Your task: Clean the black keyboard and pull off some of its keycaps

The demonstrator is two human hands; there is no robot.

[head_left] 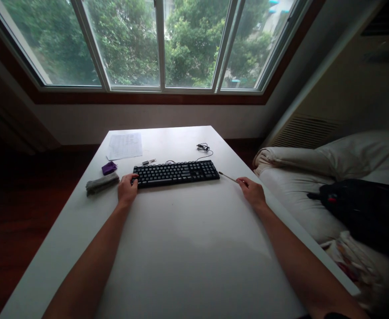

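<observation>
L hand curled, grasping keyboard left end. R hand pinching thin rod nr table right edge; broad open surface betw. forearms.

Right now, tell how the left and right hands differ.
The left hand touches the keyboard's left end; the right hand touches a thin stick's near end, clear of the keyboard. The left hand lies beside a grey cloth; the right hand near the white table's edge. Both rest on it.
</observation>
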